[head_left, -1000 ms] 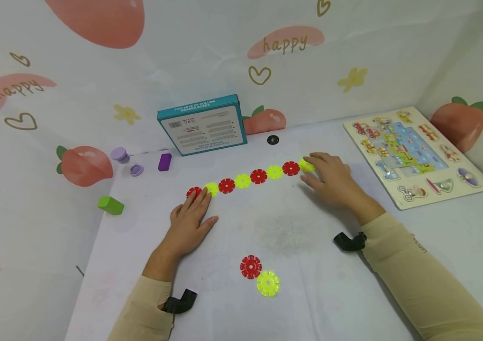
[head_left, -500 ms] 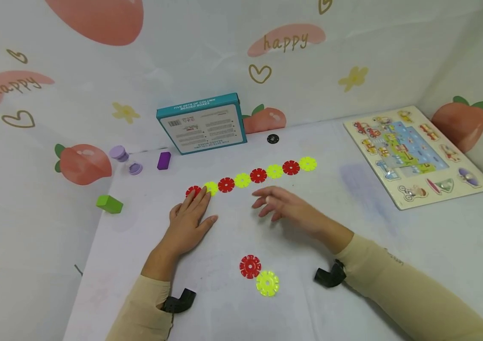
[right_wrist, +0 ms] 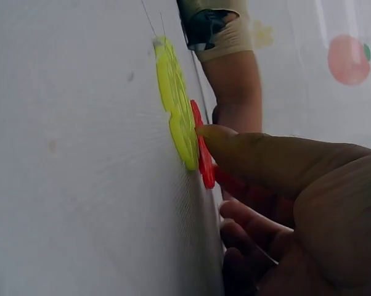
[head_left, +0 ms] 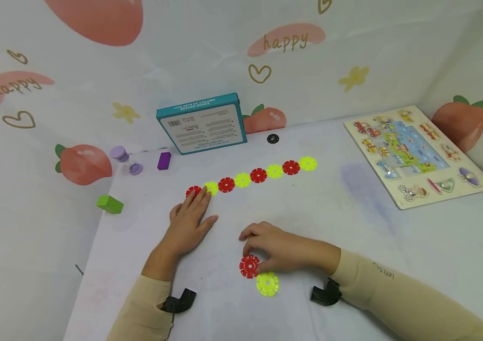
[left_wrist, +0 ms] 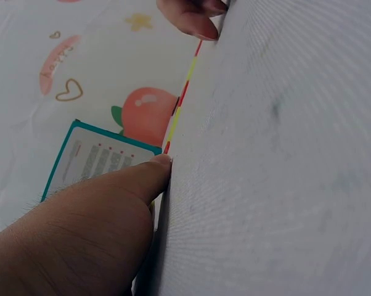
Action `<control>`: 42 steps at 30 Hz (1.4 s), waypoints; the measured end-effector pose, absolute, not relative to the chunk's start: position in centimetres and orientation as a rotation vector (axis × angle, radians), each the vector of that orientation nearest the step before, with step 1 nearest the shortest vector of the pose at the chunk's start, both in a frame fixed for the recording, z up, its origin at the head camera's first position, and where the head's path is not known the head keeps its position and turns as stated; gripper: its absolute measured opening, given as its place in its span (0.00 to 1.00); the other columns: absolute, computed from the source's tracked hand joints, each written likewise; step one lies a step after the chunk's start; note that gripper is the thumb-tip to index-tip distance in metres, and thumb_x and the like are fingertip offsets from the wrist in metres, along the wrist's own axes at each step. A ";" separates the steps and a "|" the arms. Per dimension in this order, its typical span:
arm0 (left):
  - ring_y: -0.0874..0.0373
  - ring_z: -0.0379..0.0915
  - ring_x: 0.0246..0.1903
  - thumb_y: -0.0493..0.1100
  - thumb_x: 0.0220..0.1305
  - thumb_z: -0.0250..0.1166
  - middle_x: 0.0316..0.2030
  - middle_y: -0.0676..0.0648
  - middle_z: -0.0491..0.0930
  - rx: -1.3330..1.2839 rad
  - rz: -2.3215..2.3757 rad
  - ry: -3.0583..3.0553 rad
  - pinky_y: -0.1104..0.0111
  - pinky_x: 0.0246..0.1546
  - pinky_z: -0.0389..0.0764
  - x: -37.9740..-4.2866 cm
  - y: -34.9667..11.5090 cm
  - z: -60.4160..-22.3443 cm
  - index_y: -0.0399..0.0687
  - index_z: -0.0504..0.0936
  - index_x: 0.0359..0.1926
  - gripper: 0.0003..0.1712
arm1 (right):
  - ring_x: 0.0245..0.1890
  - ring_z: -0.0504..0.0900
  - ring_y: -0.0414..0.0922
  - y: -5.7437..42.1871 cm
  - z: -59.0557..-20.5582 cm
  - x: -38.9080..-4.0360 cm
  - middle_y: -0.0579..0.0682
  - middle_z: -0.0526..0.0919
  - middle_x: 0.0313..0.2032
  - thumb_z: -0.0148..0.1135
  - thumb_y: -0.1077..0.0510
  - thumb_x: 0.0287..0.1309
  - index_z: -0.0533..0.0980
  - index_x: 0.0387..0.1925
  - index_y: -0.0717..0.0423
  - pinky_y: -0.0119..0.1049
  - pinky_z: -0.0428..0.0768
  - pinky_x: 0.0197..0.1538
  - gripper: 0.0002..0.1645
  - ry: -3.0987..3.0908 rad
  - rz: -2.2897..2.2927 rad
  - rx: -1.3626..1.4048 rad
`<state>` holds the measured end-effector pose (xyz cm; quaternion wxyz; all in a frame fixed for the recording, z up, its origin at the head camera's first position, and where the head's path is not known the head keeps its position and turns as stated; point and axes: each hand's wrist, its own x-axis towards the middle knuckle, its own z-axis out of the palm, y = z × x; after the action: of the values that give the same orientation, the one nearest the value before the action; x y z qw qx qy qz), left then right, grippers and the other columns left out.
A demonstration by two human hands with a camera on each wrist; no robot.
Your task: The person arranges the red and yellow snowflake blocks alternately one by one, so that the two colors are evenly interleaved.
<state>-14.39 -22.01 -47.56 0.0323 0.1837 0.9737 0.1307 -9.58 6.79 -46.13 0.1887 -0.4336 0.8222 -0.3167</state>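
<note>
A row of alternating red and yellow notched interlocking discs (head_left: 259,175) runs across the table in the head view. My left hand (head_left: 187,229) lies flat with straight fingers, its fingertips on the red disc (head_left: 191,190) and the yellow disc (head_left: 212,188) at the row's left end. Nearer to me, my right hand (head_left: 286,247) pinches a loose red disc (head_left: 249,266) between thumb and index finger at its edge. Beside it a loose yellow disc (head_left: 268,284) lies on the table. In the right wrist view the thumb (right_wrist: 235,145) presses against the red disc (right_wrist: 203,148), close by the yellow one.
A teal-edged box (head_left: 202,125) stands at the back, with a small black disc (head_left: 273,139) to its right. A purple block (head_left: 164,161), a lilac hourglass (head_left: 127,161) and a green block (head_left: 110,204) are at the left. A wooden picture puzzle board (head_left: 416,156) lies at the right.
My right hand has left the yellow disc at the row's right end and come down toward me to the loose red disc, now pinching it. The left hand has stayed put.
</note>
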 end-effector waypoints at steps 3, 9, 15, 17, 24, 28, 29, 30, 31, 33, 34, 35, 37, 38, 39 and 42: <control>0.50 0.32 0.72 0.67 0.64 0.53 0.74 0.55 0.43 0.567 0.415 2.997 0.42 0.61 0.43 -14.3 -22.0 -47.6 0.58 0.50 0.75 0.44 | 0.59 0.62 0.39 6.7 -45.9 -9.4 0.40 0.68 0.60 0.73 0.49 0.50 0.77 0.46 0.40 0.33 0.70 0.56 0.21 2.326 -0.896 -1.233; 0.50 0.32 0.72 0.66 0.64 0.53 0.74 0.55 0.44 0.564 0.420 3.000 0.42 0.61 0.43 -14.2 -21.9 -47.7 0.57 0.51 0.75 0.44 | 0.46 0.67 0.35 6.8 -45.7 -9.3 0.34 0.73 0.43 0.72 0.54 0.52 0.73 0.39 0.40 0.28 0.72 0.45 0.16 2.329 -0.968 -1.230; 0.51 0.31 0.72 0.67 0.64 0.53 0.74 0.57 0.42 0.549 0.405 2.992 0.43 0.62 0.42 -14.3 -21.9 -47.7 0.59 0.49 0.75 0.45 | 0.34 0.75 0.37 7.9 -45.5 -10.7 0.36 0.77 0.31 0.66 0.55 0.59 0.73 0.39 0.39 0.32 0.77 0.38 0.10 2.250 -1.256 -0.955; 0.51 0.31 0.72 0.68 0.64 0.52 0.74 0.57 0.42 0.549 0.404 2.991 0.44 0.62 0.42 -14.3 -21.9 -47.7 0.59 0.49 0.75 0.45 | 0.34 0.77 0.39 8.7 -45.4 -11.7 0.39 0.79 0.33 0.66 0.56 0.59 0.73 0.42 0.41 0.35 0.78 0.38 0.12 2.245 -1.386 -0.843; 0.51 0.31 0.72 0.66 0.65 0.53 0.74 0.56 0.42 0.568 0.415 2.996 0.44 0.62 0.42 -14.3 -21.9 -47.7 0.58 0.49 0.75 0.44 | 0.33 0.78 0.48 13.7 -45.0 -16.2 0.50 0.80 0.35 0.61 0.61 0.63 0.75 0.42 0.53 0.40 0.79 0.36 0.07 2.420 -1.746 -0.493; 0.51 0.31 0.72 0.65 0.65 0.53 0.74 0.56 0.42 0.568 0.421 2.993 0.43 0.62 0.42 -14.3 -21.8 -47.6 0.58 0.50 0.75 0.43 | 0.36 0.77 0.48 17.5 -45.6 -18.5 0.51 0.80 0.38 0.59 0.57 0.65 0.77 0.45 0.54 0.35 0.77 0.37 0.09 2.582 -1.794 -0.226; 0.51 0.31 0.72 0.65 0.65 0.53 0.74 0.56 0.42 0.570 0.423 2.991 0.43 0.61 0.42 -14.3 -21.8 -47.6 0.58 0.50 0.75 0.43 | 0.37 0.77 0.48 18.4 -45.8 -18.9 0.51 0.79 0.39 0.58 0.56 0.66 0.77 0.46 0.54 0.34 0.77 0.37 0.09 2.620 -1.792 -0.151; 0.51 0.31 0.72 0.65 0.65 0.53 0.74 0.56 0.42 0.568 0.421 2.991 0.43 0.62 0.42 -14.3 -21.8 -47.6 0.58 0.50 0.75 0.43 | 0.38 0.76 0.47 19.2 -45.9 -19.2 0.51 0.79 0.40 0.57 0.55 0.67 0.76 0.47 0.54 0.33 0.77 0.37 0.10 2.655 -1.778 -0.076; 0.51 0.31 0.72 0.66 0.65 0.53 0.74 0.56 0.42 0.567 0.418 2.993 0.44 0.62 0.42 -14.3 -21.8 -47.6 0.58 0.50 0.75 0.43 | 0.38 0.75 0.47 20.0 -46.0 -19.5 0.51 0.78 0.41 0.56 0.55 0.67 0.75 0.48 0.53 0.33 0.77 0.36 0.11 2.692 -1.751 -0.001; 0.52 0.30 0.72 0.66 0.65 0.52 0.74 0.57 0.42 0.569 0.414 2.993 0.44 0.62 0.42 -14.3 -21.8 -47.6 0.59 0.50 0.75 0.43 | 0.39 0.74 0.48 21.2 -46.3 -19.9 0.51 0.76 0.42 0.54 0.55 0.68 0.74 0.50 0.54 0.33 0.77 0.36 0.12 2.757 -1.687 0.115; 0.52 0.30 0.72 0.66 0.65 0.52 0.74 0.57 0.42 0.569 0.413 2.991 0.44 0.62 0.42 -14.3 -21.9 -47.6 0.59 0.49 0.75 0.43 | 0.39 0.74 0.48 21.7 -46.4 -20.1 0.51 0.76 0.43 0.54 0.55 0.68 0.73 0.51 0.54 0.34 0.76 0.37 0.13 2.794 -1.636 0.149; 0.52 0.30 0.72 0.66 0.65 0.52 0.74 0.57 0.42 0.569 0.413 2.990 0.44 0.62 0.41 -14.4 -21.9 -47.6 0.59 0.49 0.75 0.43 | 0.40 0.73 0.48 22.1 -46.5 -20.2 0.51 0.75 0.43 0.53 0.56 0.69 0.73 0.51 0.55 0.35 0.76 0.38 0.13 2.824 -1.581 0.175; 0.52 0.30 0.72 0.66 0.65 0.52 0.74 0.57 0.41 0.567 0.411 2.992 0.44 0.62 0.41 -14.4 -21.9 -47.6 0.59 0.49 0.75 0.43 | 0.41 0.73 0.49 22.6 -46.7 -20.4 0.53 0.75 0.45 0.53 0.56 0.68 0.73 0.51 0.57 0.38 0.75 0.40 0.14 2.879 -1.487 0.180; 0.52 0.30 0.72 0.66 0.65 0.52 0.74 0.57 0.41 0.566 0.409 2.993 0.44 0.62 0.41 -14.4 -22.0 -47.7 0.59 0.49 0.75 0.43 | 0.42 0.72 0.50 22.8 -46.7 -20.5 0.54 0.74 0.46 0.53 0.56 0.68 0.74 0.51 0.58 0.40 0.74 0.42 0.14 2.906 -1.439 0.171; 0.52 0.30 0.72 0.66 0.65 0.52 0.74 0.57 0.41 0.566 0.413 2.993 0.44 0.62 0.41 -14.4 -22.0 -47.7 0.59 0.49 0.75 0.43 | 0.43 0.71 0.51 22.8 -46.8 -20.5 0.56 0.72 0.47 0.53 0.56 0.67 0.74 0.50 0.59 0.42 0.74 0.43 0.15 2.928 -1.396 0.163; 0.52 0.30 0.72 0.67 0.65 0.51 0.74 0.57 0.42 0.567 0.412 2.994 0.44 0.62 0.41 -14.4 -22.1 -47.7 0.59 0.49 0.75 0.43 | 0.47 0.70 0.55 22.7 -46.7 -20.6 0.60 0.69 0.52 0.54 0.56 0.66 0.75 0.49 0.62 0.48 0.72 0.47 0.16 3.003 -1.276 0.127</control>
<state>-14.41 -22.05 -47.72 0.0332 0.1841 0.9732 0.1340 -20.60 22.72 -46.69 -0.0619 0.0387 0.9180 -0.3899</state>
